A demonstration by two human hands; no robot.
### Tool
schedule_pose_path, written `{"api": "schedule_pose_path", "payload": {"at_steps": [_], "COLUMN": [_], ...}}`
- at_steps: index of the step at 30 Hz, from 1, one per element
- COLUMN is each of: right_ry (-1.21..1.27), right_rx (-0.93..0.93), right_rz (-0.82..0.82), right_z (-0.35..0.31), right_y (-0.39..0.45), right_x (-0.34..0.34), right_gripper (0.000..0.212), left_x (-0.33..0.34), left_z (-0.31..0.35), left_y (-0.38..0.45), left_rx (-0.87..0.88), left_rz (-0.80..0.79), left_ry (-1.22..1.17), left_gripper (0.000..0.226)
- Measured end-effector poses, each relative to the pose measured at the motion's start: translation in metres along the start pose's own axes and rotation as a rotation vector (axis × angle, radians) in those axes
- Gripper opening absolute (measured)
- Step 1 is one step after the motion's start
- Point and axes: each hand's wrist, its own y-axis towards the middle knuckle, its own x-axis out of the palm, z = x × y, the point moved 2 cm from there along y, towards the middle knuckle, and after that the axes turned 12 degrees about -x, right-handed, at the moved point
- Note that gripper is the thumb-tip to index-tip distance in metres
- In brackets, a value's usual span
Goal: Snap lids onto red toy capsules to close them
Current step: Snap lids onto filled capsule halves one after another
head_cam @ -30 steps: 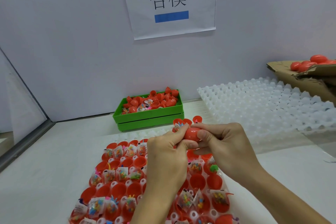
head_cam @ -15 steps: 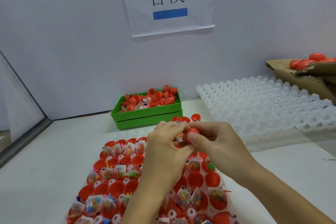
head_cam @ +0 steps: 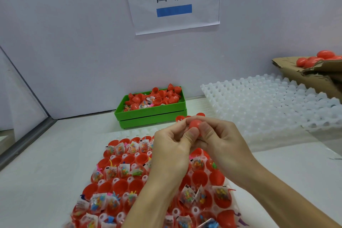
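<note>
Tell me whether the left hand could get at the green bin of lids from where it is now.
Probably yes: the green bin sits beyond the left hand with bare table between, but that hand is pinching the red capsule.

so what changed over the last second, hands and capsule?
Both hands, left hand and right hand, keep pinching the red capsule, thumbs now pressed together on its near side. Green bin, white tray and filled capsule tray unchanged.

left: bare table (head_cam: 55, 153) | ahead: green bin (head_cam: 150, 115) against wall | right: white trays (head_cam: 277, 105), cardboard box (head_cam: 312, 77)
</note>
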Motion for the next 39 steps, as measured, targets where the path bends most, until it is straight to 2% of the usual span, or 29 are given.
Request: {"api": "schedule_pose_path", "payload": {"at_steps": [5,13,15,19,24,28,31,36,39], "right_ry": [0.026,0.08,0.096,0.138,0.218,0.008,-0.118,-0.194,-0.188], "right_rx": [0.007,0.0,0.014,0.042,0.06,0.025,-0.008,-0.026,-0.012], "right_rz": [0.013,0.001,-0.043,-0.138,-0.162,-0.141,-0.072,-0.031,-0.05], "right_z": [0.002,0.0,-0.002,-0.008,-0.011,-0.014,-0.017,-0.021,-0.022], "right_y": [0.0,0.0,0.002,0.005,0.005,0.004,0.004,0.006,0.006], "right_x": [0.004,0.002,-0.002,-0.007,-0.009,-0.01,-0.01,-0.015,-0.016], "right_gripper": [0.029,0.027,0.029,0.033,0.035,0.034,0.03,0.025,0.026], "left_x": [-0.002,-0.003,-0.004,-0.007,-0.007,-0.007,-0.008,-0.014,-0.018], "left_z": [-0.001,0.0,0.001,0.003,0.003,0.002,0.001,0.004,0.007], "left_y": [0.0,0.001,0.001,0.002,0.003,0.003,0.005,0.005,0.003], "left_rx": [0.01,0.019,0.013,-0.057,-0.154,-0.172,-0.148,0.004,0.129], "left_rz": [0.058,0.049,0.001,-0.132,-0.193,-0.18,-0.106,-0.023,0.02], "left_ry": [0.066,0.055,0.009,-0.119,-0.295,-0.369,-0.281,-0.058,0.195], "left_gripper": [0.02,0.021,0.018,0.035,0.041,0.041,0.037,0.022,0.031]}}
